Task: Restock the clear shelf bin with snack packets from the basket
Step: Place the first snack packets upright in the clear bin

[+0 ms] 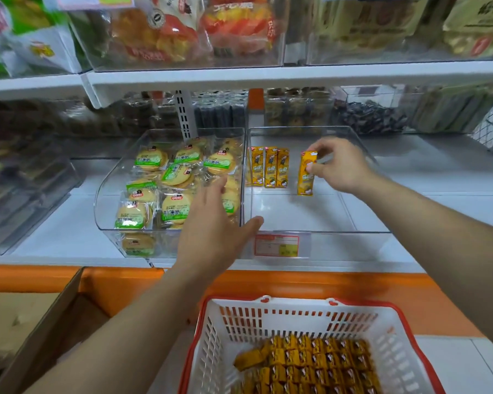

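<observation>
The restock had hardly started. The bin [353, 242] on the shelf held only three packets [269, 167], standing upright side by side against its back left corner, and most of its floor was bare. The right hand [343, 169] was inside the bin and pinched a fourth packet [306, 182] near its top between thumb and fingers [320, 145], holding it upright a little to the right of the three and apart from them; whether its foot touched the floor could not be told. The left hand [214, 226] held nothing, its fingers straight and slightly spread over the edge of the biscuit bin [108, 211], the thumb close to the clear bin's front left corner, contact unclear. The basket [268, 315] below still carried a dense layer of matching yellow packets [310, 362], so nearly all the stock seemed left to move and the row to extend rightward.
</observation>
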A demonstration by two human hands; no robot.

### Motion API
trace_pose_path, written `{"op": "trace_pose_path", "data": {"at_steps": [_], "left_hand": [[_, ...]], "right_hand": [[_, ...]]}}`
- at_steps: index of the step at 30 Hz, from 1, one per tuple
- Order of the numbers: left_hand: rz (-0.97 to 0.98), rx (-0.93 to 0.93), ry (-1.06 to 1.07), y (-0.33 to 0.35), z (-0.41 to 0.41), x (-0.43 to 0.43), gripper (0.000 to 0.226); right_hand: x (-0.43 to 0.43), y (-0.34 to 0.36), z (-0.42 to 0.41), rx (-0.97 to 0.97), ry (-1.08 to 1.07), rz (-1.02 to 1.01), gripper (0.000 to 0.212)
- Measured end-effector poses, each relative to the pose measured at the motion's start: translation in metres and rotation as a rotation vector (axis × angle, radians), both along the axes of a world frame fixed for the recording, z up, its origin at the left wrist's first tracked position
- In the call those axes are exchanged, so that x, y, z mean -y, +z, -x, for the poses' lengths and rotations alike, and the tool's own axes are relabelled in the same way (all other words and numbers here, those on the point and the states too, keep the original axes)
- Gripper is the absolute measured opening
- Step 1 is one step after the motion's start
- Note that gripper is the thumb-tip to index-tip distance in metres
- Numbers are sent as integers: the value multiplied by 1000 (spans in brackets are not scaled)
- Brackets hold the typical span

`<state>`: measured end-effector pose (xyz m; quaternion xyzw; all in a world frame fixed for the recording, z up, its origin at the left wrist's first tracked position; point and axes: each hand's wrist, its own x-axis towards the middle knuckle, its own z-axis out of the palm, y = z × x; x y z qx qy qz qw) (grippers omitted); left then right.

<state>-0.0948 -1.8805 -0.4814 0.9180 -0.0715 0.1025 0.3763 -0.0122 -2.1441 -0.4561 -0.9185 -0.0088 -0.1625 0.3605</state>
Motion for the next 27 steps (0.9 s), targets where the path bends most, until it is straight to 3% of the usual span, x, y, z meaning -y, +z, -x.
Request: {"op": "trace_pose_path", "data": {"at_steps": [2, 5, 11, 18, 23, 27], "left_hand": [[-86, -53, -20, -5, -2, -4, 99], [-175, -48, -54, -6, -4, -3, 88], [-153, -62, -72, -7, -11, 3, 86], [-170, -59, -70, -8, -14, 2, 90], [-169, -81, -78, -6, -14, 2, 90], [-169, -45, -73, 4, -2, 0, 86]], "right_hand": [[2, -7, -23, -56, -63, 69, 31], [0, -14, -52, -114, -106, 71, 35], [-10, -26, -87, -163, -155, 176, 35], [-8, -26, -93, -134, -262, 123, 47], [-11, -9, -63, -95, -209, 221, 29], [-15, 11, -1, -42, -77, 138, 14]]}}
